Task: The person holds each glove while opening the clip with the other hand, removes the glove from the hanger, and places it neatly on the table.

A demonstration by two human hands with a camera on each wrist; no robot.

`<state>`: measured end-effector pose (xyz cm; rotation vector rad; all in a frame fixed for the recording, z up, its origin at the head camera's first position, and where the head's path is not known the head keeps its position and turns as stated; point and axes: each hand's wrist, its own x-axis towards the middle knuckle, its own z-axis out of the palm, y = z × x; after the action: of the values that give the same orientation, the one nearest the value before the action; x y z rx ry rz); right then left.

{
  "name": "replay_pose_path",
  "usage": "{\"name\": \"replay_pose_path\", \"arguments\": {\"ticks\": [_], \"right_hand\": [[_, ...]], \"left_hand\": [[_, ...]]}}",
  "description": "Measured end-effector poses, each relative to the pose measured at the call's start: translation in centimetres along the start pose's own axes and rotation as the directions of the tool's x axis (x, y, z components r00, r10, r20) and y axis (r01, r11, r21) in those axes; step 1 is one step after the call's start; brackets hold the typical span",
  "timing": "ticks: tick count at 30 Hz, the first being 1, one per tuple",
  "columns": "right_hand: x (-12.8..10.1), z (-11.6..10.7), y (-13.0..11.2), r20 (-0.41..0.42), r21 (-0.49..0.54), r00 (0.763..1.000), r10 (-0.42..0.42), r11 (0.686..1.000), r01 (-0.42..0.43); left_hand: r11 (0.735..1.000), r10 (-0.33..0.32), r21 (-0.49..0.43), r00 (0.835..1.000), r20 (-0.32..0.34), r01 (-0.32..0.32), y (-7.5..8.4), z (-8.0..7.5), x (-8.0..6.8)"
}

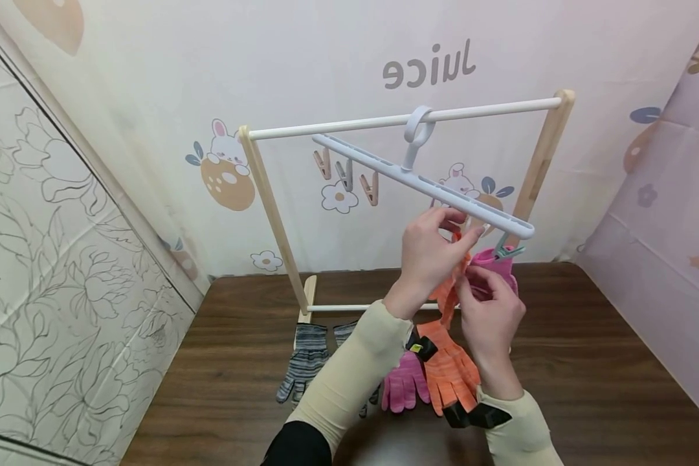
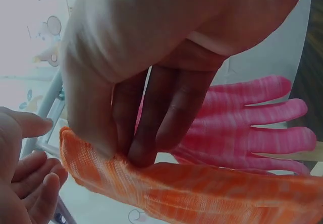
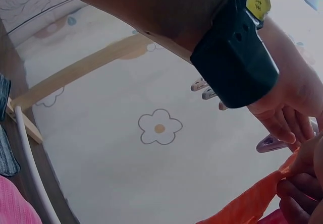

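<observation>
I see my left hand and right hand both pinching the orange glove in their fingers under the clip hanger

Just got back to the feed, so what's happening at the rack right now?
A person is working at a clip hanger hung on a small wooden rack. The left hand pinches the edge of an orange glove up near the hanger's clips, while the right hand holds the same glove just below. A pink glove already hangs from a green clip. On the table lie another pink glove and grey striped gloves.
</observation>
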<state>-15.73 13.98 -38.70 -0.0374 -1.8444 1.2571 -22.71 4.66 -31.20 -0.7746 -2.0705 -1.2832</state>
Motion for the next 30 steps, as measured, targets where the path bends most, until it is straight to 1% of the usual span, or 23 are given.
{"name": "replay_pose_path", "arguments": {"ticks": [5, 12, 14, 20, 25, 30], "right_hand": [[0.01, 0.03, -0.12, 0.002, -0.012, 1.0, -0.004, 1.0, 0.004], [-0.08, 0.2, -0.19, 0.001, -0.034, 1.0, 0.013, 0.999, -0.013], [-0.11, 0.2, -0.21, 0.0, -0.035, 1.0, 0.014, 0.999, -0.014], [-0.05, -0.1, -0.28, -0.016, -0.029, 1.0, 0.018, 0.999, -0.019], [0.15, -0.42, -0.26, -0.03, -0.021, 0.999, 0.027, 0.999, -0.028], [0.26, -0.61, -0.21, -0.024, -0.015, 0.998, 0.051, 0.999, -0.051]], "left_hand": [[0.997, -0.007, 0.073, 1.0, -0.023, 0.009, 0.3, 0.52, -0.14], [0.988, 0.008, 0.152, 0.997, -0.073, 0.004, 0.67, 0.95, -0.28], [0.987, 0.013, 0.159, 0.997, -0.078, 0.0, 0.69, 0.98, -0.32], [0.99, 0.038, 0.136, 0.996, -0.085, -0.026, 0.44, 1.06, -0.47], [0.988, 0.076, 0.139, 0.993, -0.086, -0.064, 0.17, 0.97, -0.51], [0.985, 0.108, 0.145, 0.989, -0.098, -0.093, 0.13, 0.89, -0.51]]}}
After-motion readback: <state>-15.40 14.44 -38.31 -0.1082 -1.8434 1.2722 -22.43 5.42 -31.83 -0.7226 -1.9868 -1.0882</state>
